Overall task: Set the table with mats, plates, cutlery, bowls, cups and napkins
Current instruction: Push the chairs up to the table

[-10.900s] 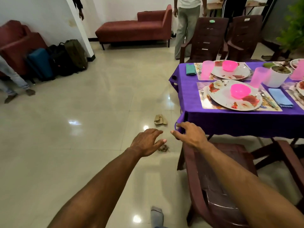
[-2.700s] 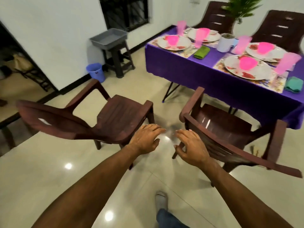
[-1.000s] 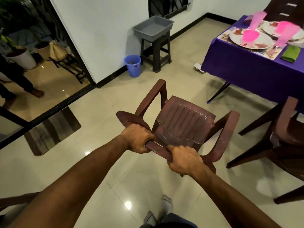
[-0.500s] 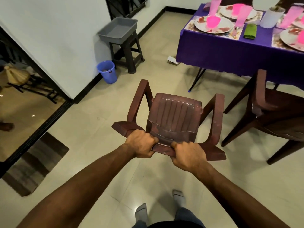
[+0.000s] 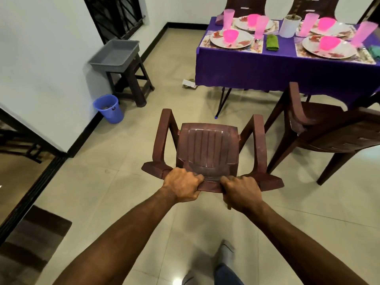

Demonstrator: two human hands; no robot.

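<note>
Head view shows the person behind a brown plastic armchair point(image 5: 207, 149), which stands on the tiled floor point(image 5: 102, 192) in the near middle, its seat turned to the far side. The left hand point(image 5: 182, 188) and the right hand point(image 5: 239, 191) both have a clenched grip on the top edge of the chair back, fingers curled over it, close beside each other. At the far right stands the bench point(image 5: 257, 66) under a purple cloth, well apart from the held chair. On it four places seem laid: printed mats such as the near left one point(image 5: 205, 42), a white plate point(image 5: 243, 41) on each, a pink bowl point(image 5: 230, 36) in the plate, tall pink cups point(image 5: 261, 26) beside them, and a folded green napkin point(image 5: 272, 43) between two places. Something like cutlery lies at the mat edge, but it is too small and blurred to be sure. A white pot point(image 5: 290, 26) stands in the middle. A second brown chair point(image 5: 329, 128) is at the near right side of the bench. I judge the laying of the table is nearly finished, and what remains is mostly to bring this chair to the free left side.
</note>
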